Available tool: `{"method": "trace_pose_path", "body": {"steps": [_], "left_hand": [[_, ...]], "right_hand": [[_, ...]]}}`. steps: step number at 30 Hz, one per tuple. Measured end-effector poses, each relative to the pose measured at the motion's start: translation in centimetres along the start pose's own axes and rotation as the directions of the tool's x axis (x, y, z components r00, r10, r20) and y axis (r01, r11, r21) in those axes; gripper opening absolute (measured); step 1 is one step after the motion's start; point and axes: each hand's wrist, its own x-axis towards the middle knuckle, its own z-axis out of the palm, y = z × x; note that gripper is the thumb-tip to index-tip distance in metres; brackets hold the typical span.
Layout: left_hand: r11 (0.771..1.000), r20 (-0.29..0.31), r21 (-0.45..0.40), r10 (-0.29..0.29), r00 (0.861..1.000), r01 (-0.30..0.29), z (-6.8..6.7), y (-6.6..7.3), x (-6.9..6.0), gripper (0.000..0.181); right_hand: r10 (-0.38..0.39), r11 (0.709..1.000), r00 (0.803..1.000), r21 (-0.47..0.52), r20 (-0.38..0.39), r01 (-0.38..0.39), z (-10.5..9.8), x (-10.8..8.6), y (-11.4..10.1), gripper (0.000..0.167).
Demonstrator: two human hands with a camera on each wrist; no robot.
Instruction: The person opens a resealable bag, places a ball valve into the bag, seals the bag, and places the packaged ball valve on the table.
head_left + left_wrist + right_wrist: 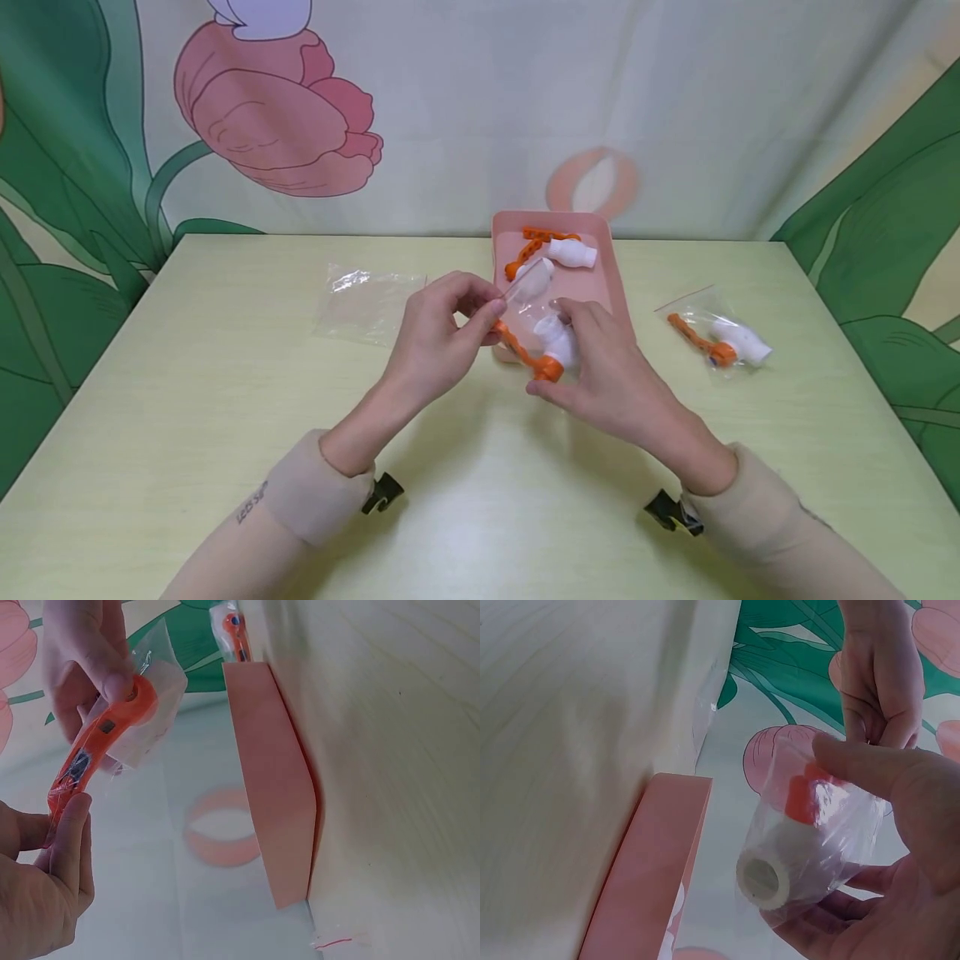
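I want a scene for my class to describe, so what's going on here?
Someone is holding a bagged fitting, white with an orange handle, up off the table. The left hand pinches the bag at the handle's end, and the right hand holds the white body. A pink tray holds more white and orange pieces; another bagged fitting lies to its right and a clear bag to its left.

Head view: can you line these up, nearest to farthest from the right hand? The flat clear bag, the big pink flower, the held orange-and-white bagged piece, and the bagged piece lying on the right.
1. Held bagged piece: touching the right hand.
2. Lying bagged piece: on the table's right side.
3. Flat clear bag: left side.
4. Pink flower: upper left, behind.
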Motion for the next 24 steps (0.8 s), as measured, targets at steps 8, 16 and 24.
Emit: {"method": "trace_pose_path", "body": {"steps": [8, 16, 24], "left_hand": [[0.999, 0.013, -0.031, -0.042, 0.999, 0.043, 0.2, 0.0, -0.1, 0.010], [0.991, 0.070, -0.056, -0.115, 0.991, 0.119, 0.0, -0.2, -0.1, 0.011], [0.980, 0.160, -0.053, -0.183, 0.970, 0.193, 0.1, -0.8, -0.1, 0.015]], "right_hand": [[0.007, 0.999, 1.000, -0.046, 0.000, -0.007, 0.0, 0.1, -0.1, 0.075], [-0.012, 0.995, 0.999, -0.101, 0.030, 0.015, -0.2, -0.1, 0.2, 0.068], [0.034, 0.997, 0.996, -0.067, 0.082, -0.028, -0.9, -0.6, 1.1, 0.065]]}}
